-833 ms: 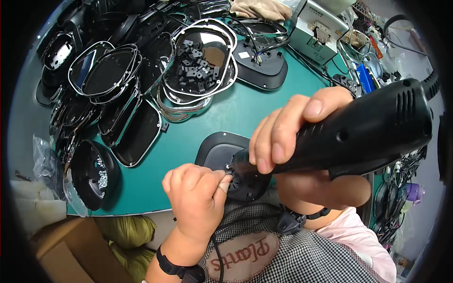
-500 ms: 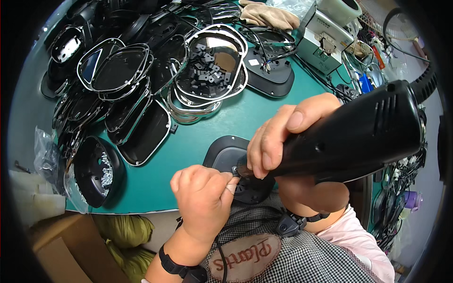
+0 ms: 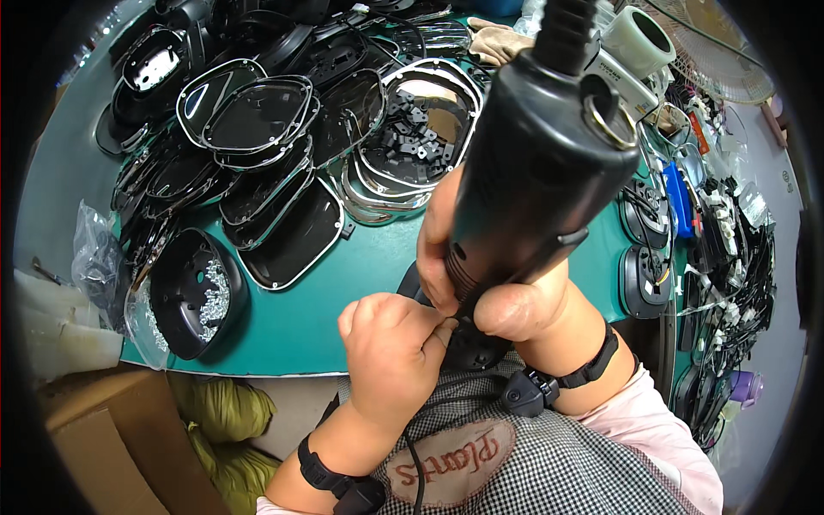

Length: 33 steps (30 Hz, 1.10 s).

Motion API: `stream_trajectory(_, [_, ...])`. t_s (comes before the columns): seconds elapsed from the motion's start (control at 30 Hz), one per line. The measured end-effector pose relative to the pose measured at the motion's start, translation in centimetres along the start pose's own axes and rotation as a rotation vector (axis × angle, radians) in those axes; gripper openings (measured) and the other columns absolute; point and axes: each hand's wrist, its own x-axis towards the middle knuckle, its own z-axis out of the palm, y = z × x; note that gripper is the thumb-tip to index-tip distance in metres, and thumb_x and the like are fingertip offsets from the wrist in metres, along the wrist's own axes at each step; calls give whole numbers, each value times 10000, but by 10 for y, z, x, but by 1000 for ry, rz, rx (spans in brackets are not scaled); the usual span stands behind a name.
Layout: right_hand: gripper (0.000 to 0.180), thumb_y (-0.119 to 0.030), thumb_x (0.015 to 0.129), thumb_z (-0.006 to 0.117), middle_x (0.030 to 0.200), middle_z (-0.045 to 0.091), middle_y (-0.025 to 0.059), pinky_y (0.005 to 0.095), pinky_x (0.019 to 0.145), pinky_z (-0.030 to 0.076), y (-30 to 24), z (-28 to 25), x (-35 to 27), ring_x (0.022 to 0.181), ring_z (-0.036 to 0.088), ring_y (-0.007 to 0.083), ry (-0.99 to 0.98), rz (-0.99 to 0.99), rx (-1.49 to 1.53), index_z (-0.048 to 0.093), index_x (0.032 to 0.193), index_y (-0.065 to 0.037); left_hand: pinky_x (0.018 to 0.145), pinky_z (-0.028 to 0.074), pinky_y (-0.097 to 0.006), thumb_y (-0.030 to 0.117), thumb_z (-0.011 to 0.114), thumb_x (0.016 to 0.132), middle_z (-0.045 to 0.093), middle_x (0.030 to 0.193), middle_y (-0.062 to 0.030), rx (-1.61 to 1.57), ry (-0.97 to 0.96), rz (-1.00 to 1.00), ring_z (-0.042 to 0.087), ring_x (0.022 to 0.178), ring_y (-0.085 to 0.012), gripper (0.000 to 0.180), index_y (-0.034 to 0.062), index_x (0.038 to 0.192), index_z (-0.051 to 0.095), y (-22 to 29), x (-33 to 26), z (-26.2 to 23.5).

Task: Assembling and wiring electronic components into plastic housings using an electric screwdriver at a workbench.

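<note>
In my right hand [image 3: 519, 309] is a black electric screwdriver [image 3: 536, 163], its fingers wrapped round the body and its tip pointing down toward me. The tip meets a black rounded plastic housing [image 3: 472, 350], which lies at the table's near edge and is mostly covered by my hands and the tool. My left hand [image 3: 390, 352] is closed beside the tip, thumb and forefinger pinched together. Whatever is between those fingers is hidden.
A black bowl-shaped shell [image 3: 184, 322] holds loose silver screws [image 3: 215, 305]. Black frames [image 3: 257, 120] are piled at the far left. Small black clips [image 3: 416, 142] fill one frame. Black housings with wires [image 3: 644, 279] and a blue container [image 3: 678, 202] stand at the right.
The screwdriver has swung from lying toward the right to standing more upright, its cable end now far and high. The left hand has shifted slightly right in view, still pinched near the tip.
</note>
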Motion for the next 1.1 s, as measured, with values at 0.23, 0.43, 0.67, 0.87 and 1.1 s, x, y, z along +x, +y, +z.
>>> stream_trajectory(0.23, [721,-478,634,934,649,565,73,243,467,471,1,-1,-2,502,547,138,-19,44,-18,503,963,-2,841,386,-403,148,809,695,602,845,3,25,14,4,578,885,-248,151,136,786,689,0,-1,2])
stream_trajectory(0.43, [741,-549,694,878,665,570,78,253,462,477,7,-10,-18,499,546,147,50,-106,-90,491,1027,-13,833,398,-409,141,801,699,621,825,1,71,60,36,585,878,-254,129,145,765,691,3,-3,3])
stream_trajectory(0.67, [552,-531,938,646,730,588,63,286,520,513,-32,-54,-21,553,601,165,479,-264,-83,503,1117,-29,824,441,-412,114,787,738,627,899,-71,115,-12,34,569,893,-290,174,86,888,703,4,-12,-4])
stream_trajectory(0.87, [469,-320,864,781,881,575,61,322,554,533,-51,-125,-32,611,604,152,696,16,-496,485,1102,-45,914,450,-428,81,754,763,623,1069,-129,129,-45,-26,576,1010,-326,141,45,859,657,3,-13,-5])
stream_trajectory(1.1, [749,-195,865,740,1134,587,147,368,900,521,-11,-174,-49,988,629,262,781,76,-639,343,1465,13,896,468,-452,55,740,779,614,1156,-163,29,23,-11,587,1032,-347,131,29,861,640,1,-19,3])
